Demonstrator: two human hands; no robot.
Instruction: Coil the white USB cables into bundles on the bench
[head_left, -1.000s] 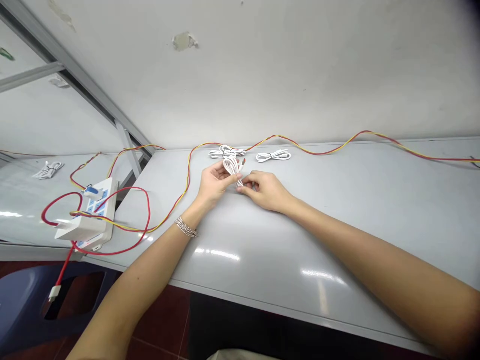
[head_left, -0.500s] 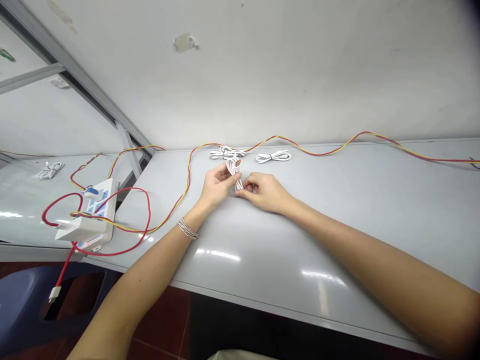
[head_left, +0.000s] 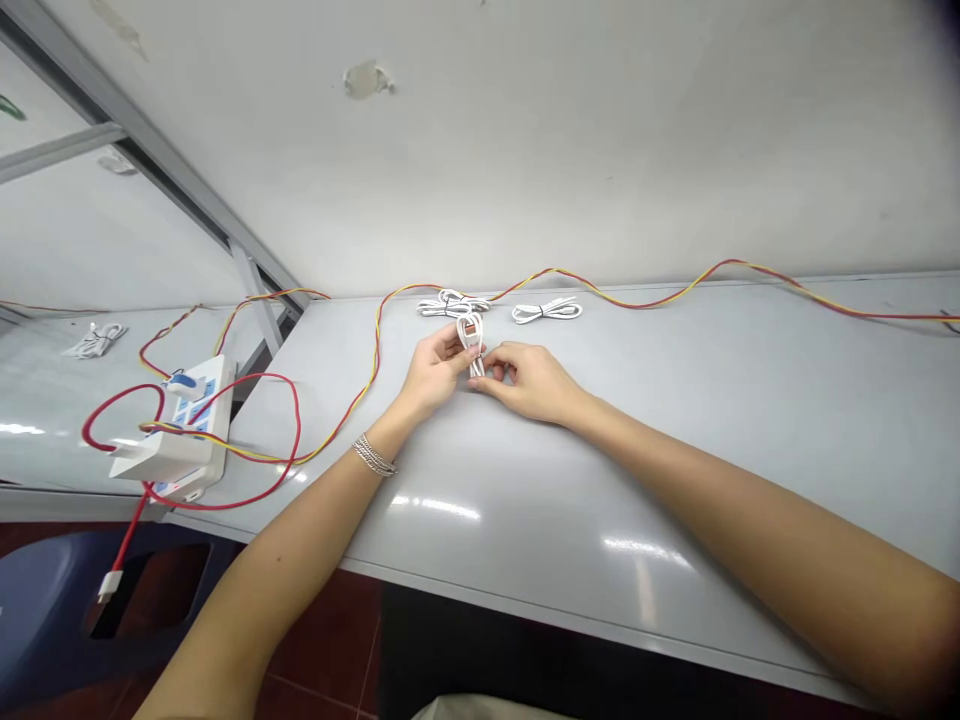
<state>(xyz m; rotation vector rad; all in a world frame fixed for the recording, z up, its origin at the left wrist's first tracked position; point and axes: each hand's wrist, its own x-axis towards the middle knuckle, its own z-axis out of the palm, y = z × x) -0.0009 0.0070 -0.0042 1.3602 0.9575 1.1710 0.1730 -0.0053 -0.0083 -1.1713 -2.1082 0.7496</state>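
Observation:
A coiled white cable (head_left: 472, 341) stands roughly upright between my hands, a little above the table's far part. My left hand (head_left: 433, 370) grips it from the left, thumb across the front of the coil. A dark tie seems to go round its middle. My right hand (head_left: 534, 382) has thumb and forefinger pinched at the coil's lower right side; the exact part between these fingertips is too small to make out. Just behind the held coil lie more tied white cables (head_left: 454, 304). Another tied white cable (head_left: 547, 312) rests to their right.
A grey table (head_left: 675, 400) runs along a white wall (head_left: 600, 150). One twisted red-yellow wire (head_left: 637, 303) snakes along its back. At left sit a white power strip (head_left: 217, 400) with a looping red cable (head_left: 298, 420), and another white cable bundle (head_left: 97, 340). Below is a blue chair (head_left: 45, 600).
The coil in my left hand has turned slightly, its upper loop shifting a bit right and showing more openly. Both hands have stayed nearly in place.

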